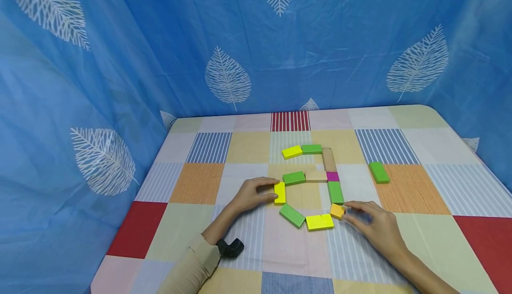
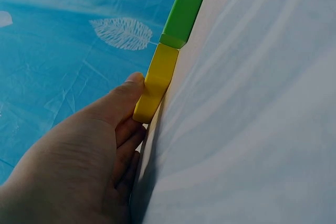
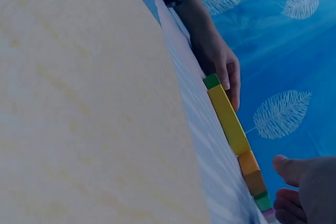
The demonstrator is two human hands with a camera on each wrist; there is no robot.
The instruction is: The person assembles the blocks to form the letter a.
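Wooden blocks lie joined end to end in an angular outline in the head view. My left hand (image 1: pixel 256 194) is at its left side, thumb and forefinger pinching a yellow block (image 1: pixel 279 193); the left wrist view shows the thumb against this yellow block (image 2: pixel 156 82), which meets a green block (image 2: pixel 186 11). At the lower right corner, my right hand (image 1: pixel 376 227) is beside a small orange block (image 1: pixel 337 211), fingers loosely bent. The right wrist view shows a gap between the right thumb (image 3: pixel 286 169) and the orange block (image 3: pixel 251 171). Between the hands lie a green block (image 1: pixel 292 215) and a yellow block (image 1: pixel 319 222).
Farther up the outline are a magenta block (image 1: pixel 333 176), plain wood blocks (image 1: pixel 328 159), and green and yellow ones. A separate green block (image 1: pixel 378 172) lies to the right. The patchwork cloth (image 1: pixel 192 227) covers the table; a blue leaf-print curtain (image 1: pixel 320 62) hangs behind.
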